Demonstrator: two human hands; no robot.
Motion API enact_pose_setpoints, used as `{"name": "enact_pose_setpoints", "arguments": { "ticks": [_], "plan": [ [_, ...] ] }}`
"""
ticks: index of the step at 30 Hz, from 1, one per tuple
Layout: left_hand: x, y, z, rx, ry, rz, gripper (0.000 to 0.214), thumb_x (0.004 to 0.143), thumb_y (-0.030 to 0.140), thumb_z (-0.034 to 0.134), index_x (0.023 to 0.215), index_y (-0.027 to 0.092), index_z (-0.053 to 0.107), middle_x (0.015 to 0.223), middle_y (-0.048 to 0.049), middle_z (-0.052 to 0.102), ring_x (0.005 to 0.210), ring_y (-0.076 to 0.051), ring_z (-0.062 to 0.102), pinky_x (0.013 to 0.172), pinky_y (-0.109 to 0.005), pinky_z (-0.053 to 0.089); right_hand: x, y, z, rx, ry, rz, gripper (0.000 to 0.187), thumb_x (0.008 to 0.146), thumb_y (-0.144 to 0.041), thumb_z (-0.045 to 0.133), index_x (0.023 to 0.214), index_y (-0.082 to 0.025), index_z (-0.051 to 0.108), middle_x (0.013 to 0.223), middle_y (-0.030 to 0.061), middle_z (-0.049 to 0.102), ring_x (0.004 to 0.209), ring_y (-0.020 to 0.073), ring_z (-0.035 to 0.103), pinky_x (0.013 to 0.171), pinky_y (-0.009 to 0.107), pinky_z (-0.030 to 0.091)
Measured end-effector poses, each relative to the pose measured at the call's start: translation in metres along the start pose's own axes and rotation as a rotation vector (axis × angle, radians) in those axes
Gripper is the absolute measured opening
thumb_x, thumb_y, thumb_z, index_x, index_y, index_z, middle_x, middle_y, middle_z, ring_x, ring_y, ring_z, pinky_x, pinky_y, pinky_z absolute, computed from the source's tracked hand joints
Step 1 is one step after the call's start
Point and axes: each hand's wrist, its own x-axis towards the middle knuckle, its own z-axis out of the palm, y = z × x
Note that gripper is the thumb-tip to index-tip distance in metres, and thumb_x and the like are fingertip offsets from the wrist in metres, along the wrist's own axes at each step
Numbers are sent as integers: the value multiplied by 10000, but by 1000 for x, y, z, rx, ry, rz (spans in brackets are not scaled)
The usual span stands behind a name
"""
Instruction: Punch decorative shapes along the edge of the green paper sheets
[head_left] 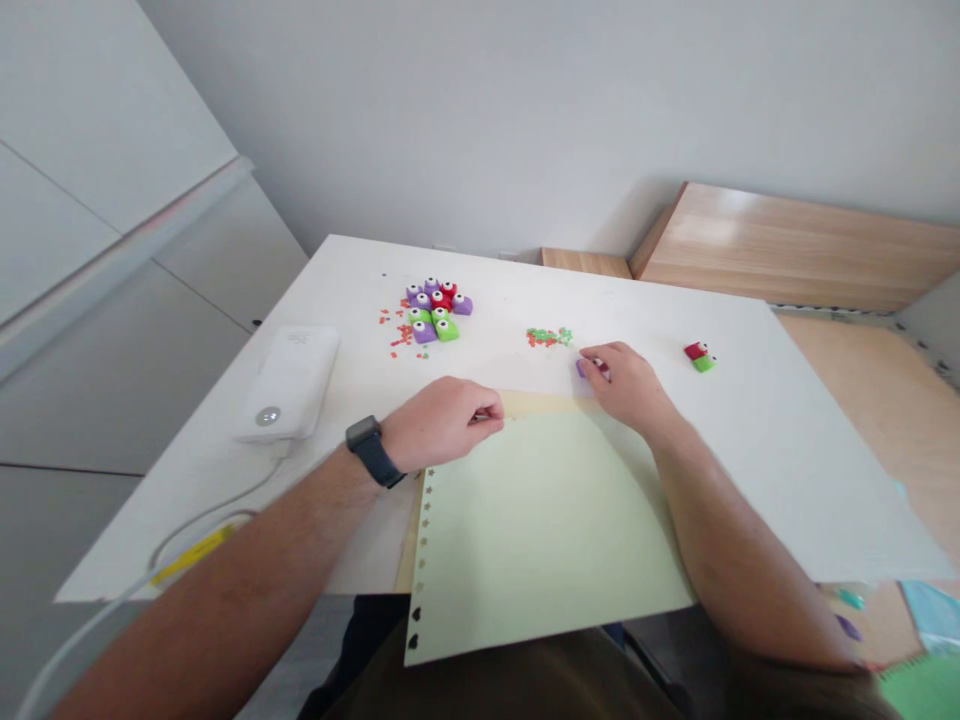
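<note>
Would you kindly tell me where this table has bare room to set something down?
The widest bare patch of white table lies right of the right hand, below the red-and-green clay piece. A narrower strip runs between the power bank and the clay pieces. It is crowded at the pale green sheet, by the left hand.

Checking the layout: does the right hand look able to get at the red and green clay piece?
Probably yes. The right hand holds a small purple piece, and the red and green clay piece lies close by on the white tabletop, with nothing between them.
</note>
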Motion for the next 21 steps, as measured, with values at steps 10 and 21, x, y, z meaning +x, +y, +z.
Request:
{"name": "enact_pose_setpoints", "arguments": {
  "ticks": [10, 21],
  "plan": [
    [-2, 1, -3, -17, -60, -10, 186, 923, 320, 622, 800, 204, 700, 733, 23, 685, 667, -123, 582, 653, -256, 346, -3, -2, -17, 46, 14, 121, 377, 923, -409, 635, 1218, -182, 697, 1054, 90, 740, 823, 197, 689, 824, 349, 516],
    [-2, 1, -3, -15, -60, -7, 193, 931, 340, 622, 819, 200, 695, 734, 25, 671, 675, -122, 574, 660, -260, 348, 0, 4, -20, 55, 0, 79, 222, 929, -313, 627, 1080, -225, 764, 980, 63, 765, 843, 216, 687, 826, 369, 500]
  ]
}}
